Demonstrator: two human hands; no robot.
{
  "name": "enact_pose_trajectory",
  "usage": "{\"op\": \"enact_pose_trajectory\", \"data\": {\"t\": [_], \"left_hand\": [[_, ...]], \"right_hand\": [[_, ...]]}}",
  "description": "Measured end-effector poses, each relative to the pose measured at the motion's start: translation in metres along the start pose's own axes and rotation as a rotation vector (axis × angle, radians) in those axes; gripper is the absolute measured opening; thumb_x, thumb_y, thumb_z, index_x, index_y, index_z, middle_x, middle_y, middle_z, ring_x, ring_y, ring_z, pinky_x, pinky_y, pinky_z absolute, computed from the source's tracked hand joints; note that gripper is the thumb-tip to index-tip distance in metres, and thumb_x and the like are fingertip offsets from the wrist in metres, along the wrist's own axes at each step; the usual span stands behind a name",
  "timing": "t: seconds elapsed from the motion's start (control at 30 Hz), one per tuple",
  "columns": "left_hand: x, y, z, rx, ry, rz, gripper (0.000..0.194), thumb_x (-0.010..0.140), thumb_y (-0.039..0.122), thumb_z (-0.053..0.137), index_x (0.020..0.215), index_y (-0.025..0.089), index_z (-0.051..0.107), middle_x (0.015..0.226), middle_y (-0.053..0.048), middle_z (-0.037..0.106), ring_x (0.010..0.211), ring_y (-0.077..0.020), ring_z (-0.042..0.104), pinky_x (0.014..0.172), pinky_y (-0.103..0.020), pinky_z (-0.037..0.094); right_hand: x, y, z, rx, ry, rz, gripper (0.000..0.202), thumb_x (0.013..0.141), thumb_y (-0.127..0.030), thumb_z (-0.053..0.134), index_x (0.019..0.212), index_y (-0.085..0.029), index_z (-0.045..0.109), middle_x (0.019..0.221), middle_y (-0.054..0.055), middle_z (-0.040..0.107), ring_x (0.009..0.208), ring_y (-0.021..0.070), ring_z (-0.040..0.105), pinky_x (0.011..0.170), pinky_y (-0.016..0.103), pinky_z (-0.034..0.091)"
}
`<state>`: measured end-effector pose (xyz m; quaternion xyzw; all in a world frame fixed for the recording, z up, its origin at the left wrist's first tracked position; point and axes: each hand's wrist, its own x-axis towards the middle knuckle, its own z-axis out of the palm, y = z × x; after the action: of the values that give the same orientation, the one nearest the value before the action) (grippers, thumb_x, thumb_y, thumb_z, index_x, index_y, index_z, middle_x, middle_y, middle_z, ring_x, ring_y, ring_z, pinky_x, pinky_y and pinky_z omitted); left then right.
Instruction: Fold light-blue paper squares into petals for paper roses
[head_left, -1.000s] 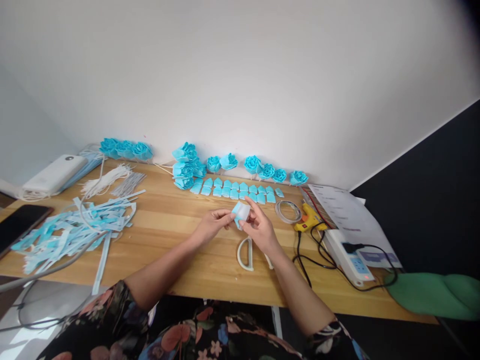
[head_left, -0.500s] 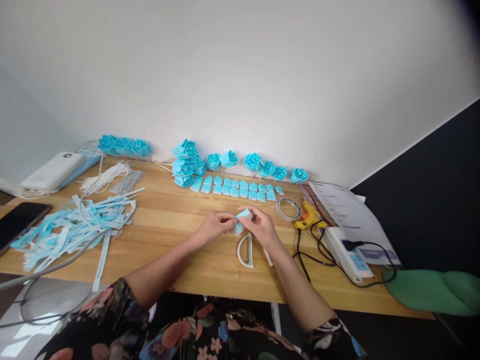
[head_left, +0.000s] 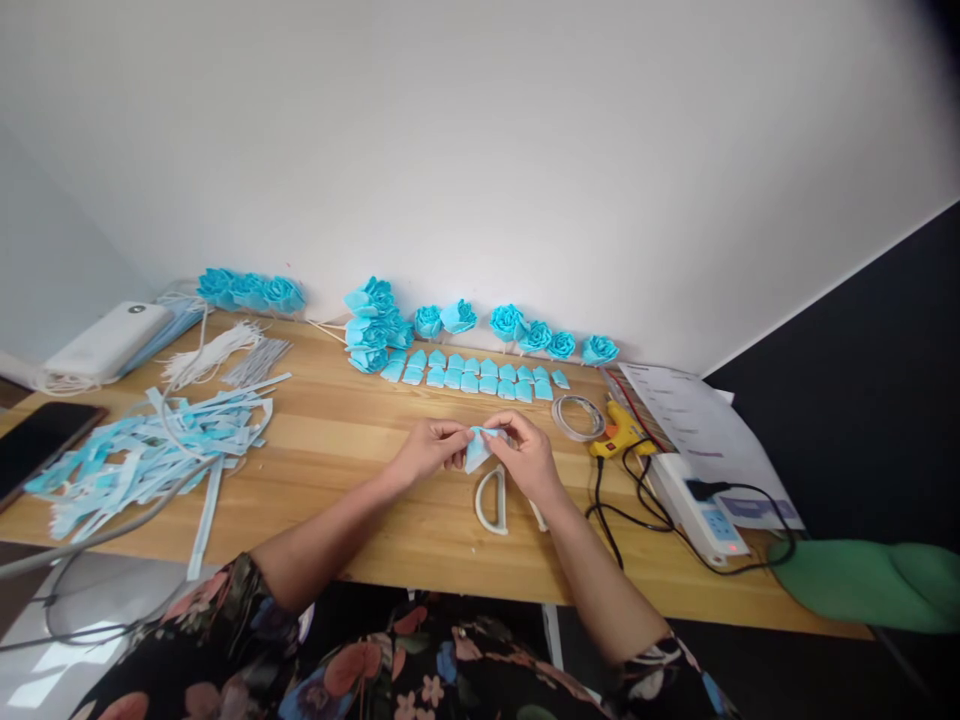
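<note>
Between my two hands is a small folded piece of light blue fabric [head_left: 478, 455], like mask material. My left hand [head_left: 433, 447] pinches its left edge with thumb and fingers. My right hand [head_left: 527, 455] grips its upper right side, thumb pressed on the front. Just below, on the table, lie scissors whose pale handle loop [head_left: 491, 502] shows; my right forearm hides part of them. Beyond my hands are rows of folded blue petal pieces [head_left: 487, 376], and behind them blue fabric roses [head_left: 508, 322] stand along the wall.
A yellow glue gun [head_left: 621, 432], a tape roll [head_left: 578, 418] and a white power strip [head_left: 701, 510] with black cords lie right. Left are cut blue strips [head_left: 157, 450], white ties [head_left: 214, 352], a phone [head_left: 45, 445] and a white power bank [head_left: 111, 340]. A grey cable crosses the left side.
The blue piece has been folded over; its upper edge now slants down on the left to a point. Both hands stay in nearly the same place, still holding it.
</note>
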<state>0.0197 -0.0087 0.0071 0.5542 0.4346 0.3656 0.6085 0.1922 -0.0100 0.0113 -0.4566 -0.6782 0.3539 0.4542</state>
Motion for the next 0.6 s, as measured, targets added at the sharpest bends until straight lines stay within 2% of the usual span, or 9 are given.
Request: {"op": "enact_pose_trajectory", "data": {"t": [0.13,0.43,0.6], "left_hand": [[0.0,0.0005,-0.0008,-0.048,0.031,-0.001,0.042,0.071,0.052,0.06,0.057,0.013,0.056,0.047,0.0,0.054,0.044,-0.0082,0.046,0.047,-0.021,0.036],[-0.0003,0.0016,-0.0002,-0.081,0.018,0.012,0.045,0.07,0.057,0.063,0.064,0.012,0.061,0.05,0.001,0.055,0.045,-0.008,0.048,0.047,-0.021,0.037],[0.0008,-0.001,-0.0001,-0.083,0.045,0.01,0.041,0.072,0.053,0.063,0.073,0.013,0.063,0.049,0.003,0.055,0.044,-0.0075,0.047,0.046,-0.02,0.036]], "right_hand": [[0.0015,-0.0015,-0.0018,0.006,-0.02,-0.114,0.016,0.072,-0.01,0.053,0.078,-0.02,0.064,0.089,0.003,0.066,0.088,0.0179,0.062,0.08,0.029,0.047],[0.0017,0.001,-0.0018,-0.018,-0.03,-0.117,0.019,0.073,-0.009,0.052,0.078,-0.022,0.065,0.091,0.003,0.068,0.089,0.0183,0.063,0.082,0.031,0.048],[0.0018,0.0019,-0.0009,-0.034,-0.046,-0.138,0.019,0.074,-0.009,0.052,0.078,-0.022,0.067,0.092,0.003,0.067,0.09,0.0185,0.063,0.084,0.031,0.047]]}}
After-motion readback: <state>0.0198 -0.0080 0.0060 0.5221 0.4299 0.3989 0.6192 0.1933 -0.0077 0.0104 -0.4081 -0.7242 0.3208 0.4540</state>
